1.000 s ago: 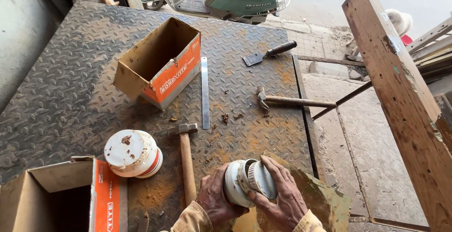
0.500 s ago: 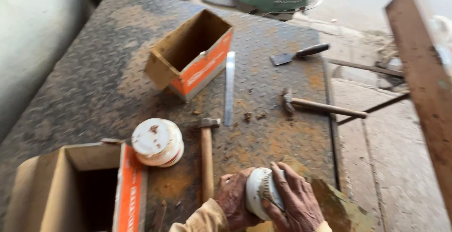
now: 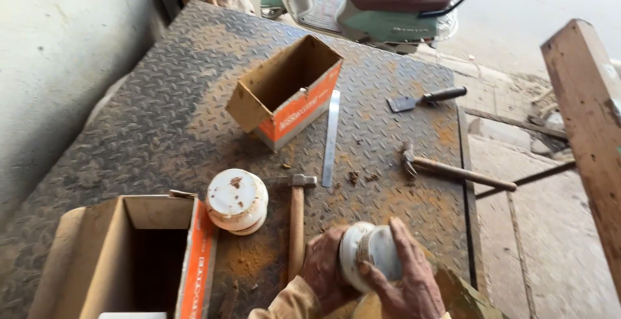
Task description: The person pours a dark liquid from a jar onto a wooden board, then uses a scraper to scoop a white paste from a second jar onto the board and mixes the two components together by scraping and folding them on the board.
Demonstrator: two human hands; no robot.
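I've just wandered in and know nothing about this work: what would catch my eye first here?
Probably the two hands, left hand and right hand, clasping a white round container at the near edge of the rusty steel plate. Beside them lie a wooden-handled hammer and a second white container, with an open orange cardboard box further back.

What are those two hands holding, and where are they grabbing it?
A round white tin, lying on its side. The left hand cups its flat end and lower side; the right hand wraps over the top and the other end.
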